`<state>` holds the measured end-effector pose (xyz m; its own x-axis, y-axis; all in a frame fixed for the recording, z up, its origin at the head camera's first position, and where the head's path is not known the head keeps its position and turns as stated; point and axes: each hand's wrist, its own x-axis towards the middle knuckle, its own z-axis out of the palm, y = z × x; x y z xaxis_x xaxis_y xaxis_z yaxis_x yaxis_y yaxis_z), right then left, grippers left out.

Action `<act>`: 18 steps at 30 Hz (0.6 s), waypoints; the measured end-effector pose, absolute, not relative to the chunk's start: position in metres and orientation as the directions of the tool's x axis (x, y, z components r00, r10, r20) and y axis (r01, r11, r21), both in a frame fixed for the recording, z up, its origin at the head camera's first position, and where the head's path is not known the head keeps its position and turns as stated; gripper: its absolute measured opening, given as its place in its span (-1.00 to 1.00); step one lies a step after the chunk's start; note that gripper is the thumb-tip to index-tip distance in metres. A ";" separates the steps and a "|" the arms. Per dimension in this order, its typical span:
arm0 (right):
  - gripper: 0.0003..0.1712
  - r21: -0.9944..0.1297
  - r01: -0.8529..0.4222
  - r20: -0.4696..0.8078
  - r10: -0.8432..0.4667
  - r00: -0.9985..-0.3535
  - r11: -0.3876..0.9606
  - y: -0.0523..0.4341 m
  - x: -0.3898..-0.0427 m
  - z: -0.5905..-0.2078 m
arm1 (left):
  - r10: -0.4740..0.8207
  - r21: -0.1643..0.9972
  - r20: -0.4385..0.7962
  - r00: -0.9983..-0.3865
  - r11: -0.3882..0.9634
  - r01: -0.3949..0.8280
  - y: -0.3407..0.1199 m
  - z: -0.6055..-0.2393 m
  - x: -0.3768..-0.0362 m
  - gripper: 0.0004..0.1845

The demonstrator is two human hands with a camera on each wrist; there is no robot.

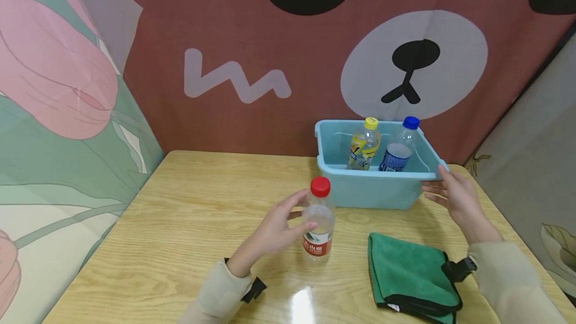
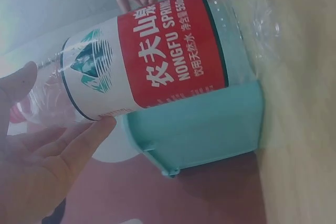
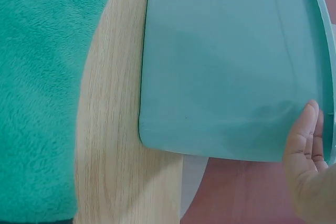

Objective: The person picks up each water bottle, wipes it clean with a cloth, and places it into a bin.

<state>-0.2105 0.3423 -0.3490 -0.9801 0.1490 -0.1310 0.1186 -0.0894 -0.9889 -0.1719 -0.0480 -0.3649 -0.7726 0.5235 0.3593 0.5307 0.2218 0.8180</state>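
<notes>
My left hand [image 1: 281,226] holds a clear plastic water bottle [image 1: 318,214] with a red cap. The bottle stands about upright, low over the table, its base at or near the wood. The left wrist view shows the bottle's red and white label [image 2: 168,51], with thumb and fingers around the part toward the cap. At the front right corner of a light blue plastic tub [image 1: 369,191], my right hand [image 1: 459,201] grips the rim, thumb at the edge and fingers below it. Inside the tub are a yellow-capped bottle [image 1: 364,146] and a blue-capped bottle [image 1: 398,151].
A folded green cloth [image 1: 411,274] with black edging lies on the wooden table [image 1: 216,204], in front of the tub and near my right sleeve. Behind the table hangs a brown cloth backdrop [image 1: 234,119] with a bear face.
</notes>
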 end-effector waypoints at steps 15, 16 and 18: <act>-0.17 -0.991 0.122 -0.133 0.227 -0.965 -0.059 0.408 -0.266 -0.425 | 0.515 0.724 0.527 -0.676 0.146 0.675 -0.046 -0.319 -0.193 -0.34; -0.18 -0.991 0.124 -0.134 0.234 -0.963 -0.058 0.415 -0.272 -0.434 | 0.513 0.716 0.539 -0.668 0.139 0.684 -0.046 -0.315 -0.195 -0.35; -0.14 -0.991 0.131 -0.137 0.244 -0.960 -0.040 0.426 -0.282 -0.448 | 0.508 0.706 0.561 -0.653 0.119 0.698 -0.045 -0.306 -0.199 -0.36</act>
